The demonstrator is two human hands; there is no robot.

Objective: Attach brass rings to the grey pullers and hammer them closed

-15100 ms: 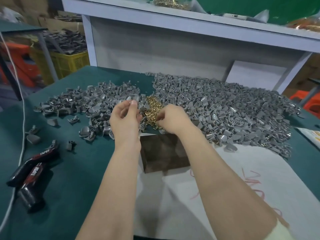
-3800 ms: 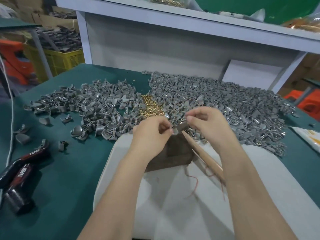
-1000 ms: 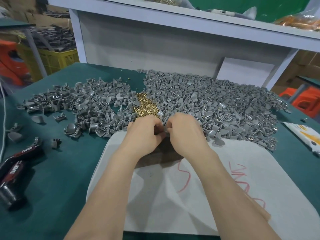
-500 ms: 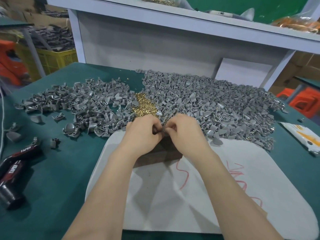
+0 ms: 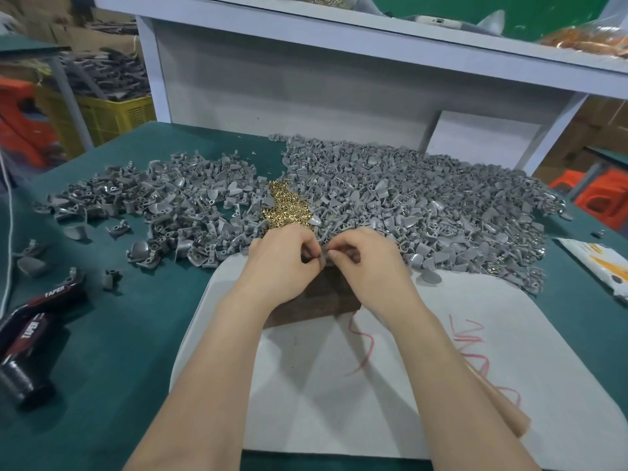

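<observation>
A small grey piece, probably one puller taking its ring, is pinched between the fingertips of both hands and mostly hidden by them, just above the far edge of the dark wooden block. The left hand and right hand are curled in and meet tip to tip. Just beyond them lies the small heap of brass rings, flanked by grey pullers spread toward the far edge of the table. The block sits at the far edge of a white board. A pale wooden handle, likely the hammer's, lies under the right forearm. A ring this small could slip from the pinch and vanish among the heaps. Hammered while only half-seated, it might close beside the puller's hole.
</observation>
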